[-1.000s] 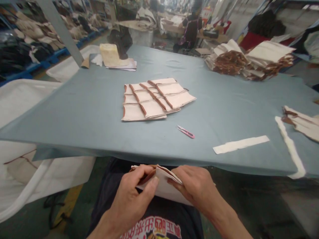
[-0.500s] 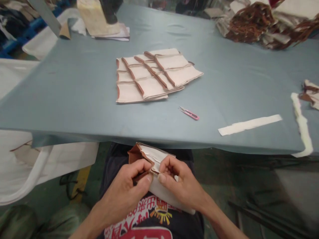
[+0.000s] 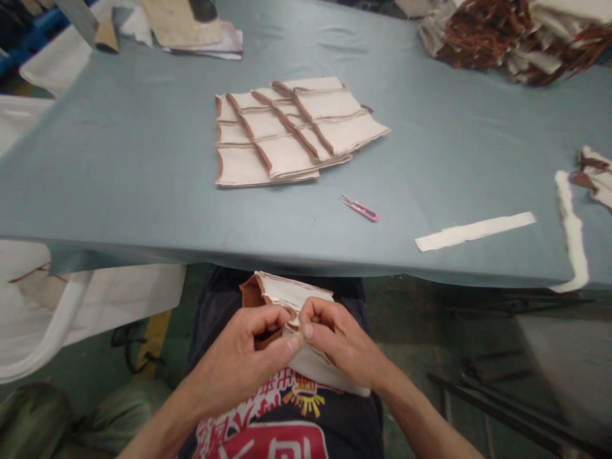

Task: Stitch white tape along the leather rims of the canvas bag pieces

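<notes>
From where I stand: cloth [image 3: 299, 289] is in both hands, over the lap, just this side of the table [image 3: 143, 197] edge. Cream outside, brown inside. Left hand [image 3: 262, 341] has the brown-edged left side pinched, thumb near, index finger across the fold. Right hand [image 3: 335, 331] works right beside it, thumb and index fingertips brought together at the middle seam; gap between them looks nil. Exactly what bit of seam sits under the right fingertips, can't tell, fingers cover it. The two thumb tips about meet, so the grip is on the middle of the cloth, not its corners. One cream panel sticks out past the knuckles toward the table, brown corner at upper left; another panel hangs out under the right hand, down against the printed shirt [image 3: 275, 440]. On the table ahead: a fanned stack [image 3: 291, 127] of similar cream pieces with brown edges, overlapping. Pink snips [image 3: 361, 208] lie between stack and table edge, well apart from either hand. White strip [image 3: 475, 231] right of the snips, fuzzy strip [image 3: 571, 226] farther right. Big bundle [image 3: 488, 38] at far right.
</notes>
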`<state>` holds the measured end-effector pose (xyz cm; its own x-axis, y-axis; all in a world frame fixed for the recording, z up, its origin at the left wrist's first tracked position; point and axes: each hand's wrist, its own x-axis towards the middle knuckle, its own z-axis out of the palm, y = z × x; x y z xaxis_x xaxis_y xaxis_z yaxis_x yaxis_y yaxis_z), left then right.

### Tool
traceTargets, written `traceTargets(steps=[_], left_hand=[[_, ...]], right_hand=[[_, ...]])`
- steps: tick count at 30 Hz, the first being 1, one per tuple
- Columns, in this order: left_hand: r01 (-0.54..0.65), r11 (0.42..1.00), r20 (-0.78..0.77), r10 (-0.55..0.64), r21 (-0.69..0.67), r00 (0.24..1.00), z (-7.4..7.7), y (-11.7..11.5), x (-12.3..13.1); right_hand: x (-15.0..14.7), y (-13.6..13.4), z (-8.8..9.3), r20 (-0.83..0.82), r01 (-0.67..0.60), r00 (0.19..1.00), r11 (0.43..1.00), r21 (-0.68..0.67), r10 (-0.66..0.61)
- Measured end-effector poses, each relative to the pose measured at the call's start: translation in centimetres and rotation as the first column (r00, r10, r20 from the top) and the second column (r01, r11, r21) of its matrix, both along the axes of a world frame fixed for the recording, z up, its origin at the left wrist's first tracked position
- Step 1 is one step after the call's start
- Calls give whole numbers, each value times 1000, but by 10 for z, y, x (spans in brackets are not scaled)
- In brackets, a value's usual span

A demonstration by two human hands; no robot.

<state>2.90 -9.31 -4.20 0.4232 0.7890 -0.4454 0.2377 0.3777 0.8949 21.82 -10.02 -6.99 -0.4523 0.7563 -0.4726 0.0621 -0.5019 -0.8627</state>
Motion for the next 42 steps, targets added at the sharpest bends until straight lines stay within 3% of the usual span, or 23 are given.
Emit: traceTargets(steps=[11, 21, 28, 36, 39, 42], left_hand=[[-50, 993, -12, 51, 110, 999, -6, -7, 5], [-50, 968, -113, 80, 244, 990, -10, -13, 3], [-94, 983, -157, 119, 160, 980, -21, -14, -4], [-204, 973, -165, 220, 110, 961, -28, -8, -2], [-223, 957, -192, 257, 184, 947, -32, -12, 1], [-227, 920, -206, 301, 319, 931, -40, -19, 5]], right_hand=[[-1, -3, 0, 26, 51, 998, 999, 15, -52], [-13, -10, 4, 302, 65, 942, 963, 261, -145], [-27, -18, -5, 411, 24, 889, 915, 404, -204], [-45, -23, -18, 469, 73, 812, 858, 509, -347], [-49, -24, -23, 485, 110, 792, 867, 486, -372], [-48, -24, -26, 446, 139, 824, 886, 441, -351]])
